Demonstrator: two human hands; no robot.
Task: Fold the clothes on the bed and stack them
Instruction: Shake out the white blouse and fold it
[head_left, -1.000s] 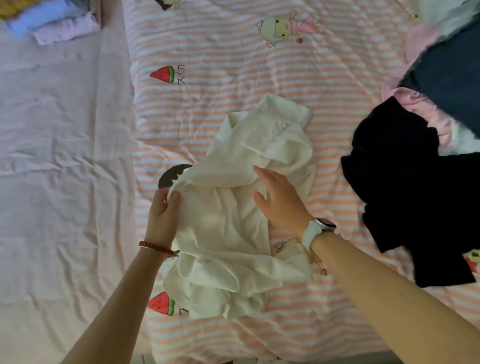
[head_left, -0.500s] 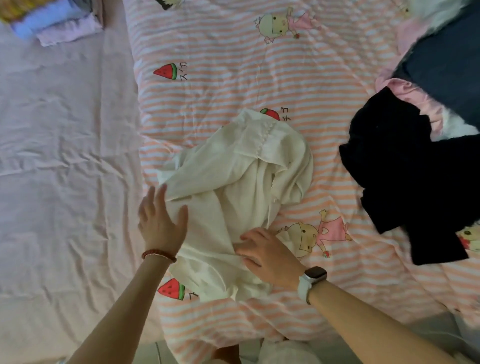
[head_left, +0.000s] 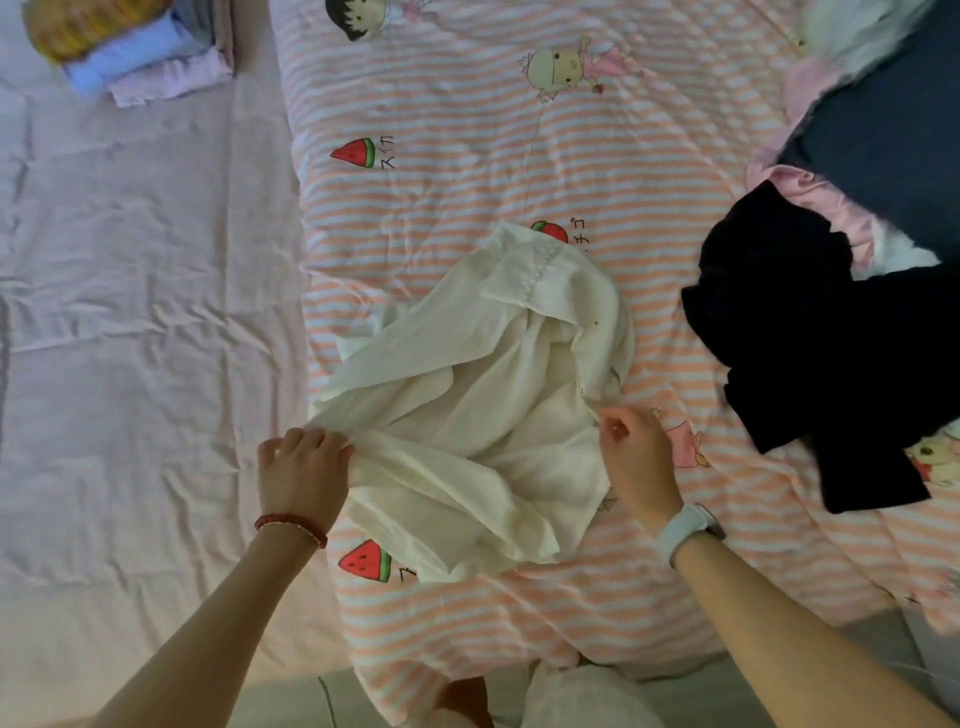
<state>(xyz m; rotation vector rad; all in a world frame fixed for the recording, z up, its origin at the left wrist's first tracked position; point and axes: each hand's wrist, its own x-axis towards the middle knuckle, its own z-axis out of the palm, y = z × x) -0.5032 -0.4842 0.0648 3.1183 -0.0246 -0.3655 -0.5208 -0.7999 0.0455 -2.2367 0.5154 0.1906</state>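
With the crumpled white garment (head_left: 483, 415) lying on the striped bed (head_left: 519, 156) and gripped at its edges by the left hand (head_left: 304, 467) and right hand (head_left: 636, 457), it should be pulled taut and flat before any fold is made.

Matt crumpled cloth garment (head_left: 483, 395), striped cotton-like quilt (head_left: 519, 171)
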